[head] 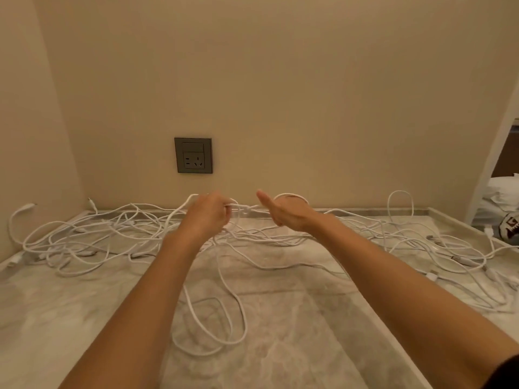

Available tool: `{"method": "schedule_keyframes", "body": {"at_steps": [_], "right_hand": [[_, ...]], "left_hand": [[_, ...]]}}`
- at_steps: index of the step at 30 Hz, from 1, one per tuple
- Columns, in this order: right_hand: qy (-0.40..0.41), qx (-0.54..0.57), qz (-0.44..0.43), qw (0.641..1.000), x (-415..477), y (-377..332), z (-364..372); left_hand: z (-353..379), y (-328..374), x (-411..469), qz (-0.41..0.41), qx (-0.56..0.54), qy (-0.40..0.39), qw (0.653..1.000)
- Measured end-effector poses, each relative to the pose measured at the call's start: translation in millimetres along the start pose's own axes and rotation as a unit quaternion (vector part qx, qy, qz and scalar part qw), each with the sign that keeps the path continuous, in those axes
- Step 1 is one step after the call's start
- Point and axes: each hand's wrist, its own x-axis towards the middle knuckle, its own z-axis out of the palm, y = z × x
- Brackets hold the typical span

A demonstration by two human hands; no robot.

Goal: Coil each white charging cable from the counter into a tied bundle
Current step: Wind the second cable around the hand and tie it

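One knotted cable (pixel 245 209) hangs gripped between left hand (pixel 207 213) and right hand (pixel 286 213) above many loose cables (pixel 92 240).

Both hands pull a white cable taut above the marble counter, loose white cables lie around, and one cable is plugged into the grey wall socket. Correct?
Not quite. The head view shows the grey wall socket with nothing plugged in. The rest holds: left hand and right hand hold a white cable above the marble counter.

Arms outstretched, L hand (pixel 209 213) pinching cable (pixel 246 210), R hand (pixel 283 211) gripping it, thumb out
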Motion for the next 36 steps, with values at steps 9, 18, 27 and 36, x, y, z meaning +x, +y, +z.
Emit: {"method": "schedule_keyframes", "body": {"at_steps": [9, 18, 27, 36], "right_hand": [[-0.310, 0.189, -0.001, 0.932, -4, -3, -13], [-0.314, 0.163, 0.006, 0.935, -20, -2, -27], [0.087, -0.240, -0.054, 0.965, -22, -23, -2], [0.176, -0.283, -0.073, 0.940, -18, -36, -11]], "left_hand": [[5, -15, 21, -0.142, -0.063, -0.008, 0.988], [7, -25, 19, -0.167, 0.044, -0.001, 0.985], [12, -18, 5, -0.073, 0.189, -0.135, 0.970], [19, 27, -15, 0.053, -0.022, -0.043, 0.997]]}}
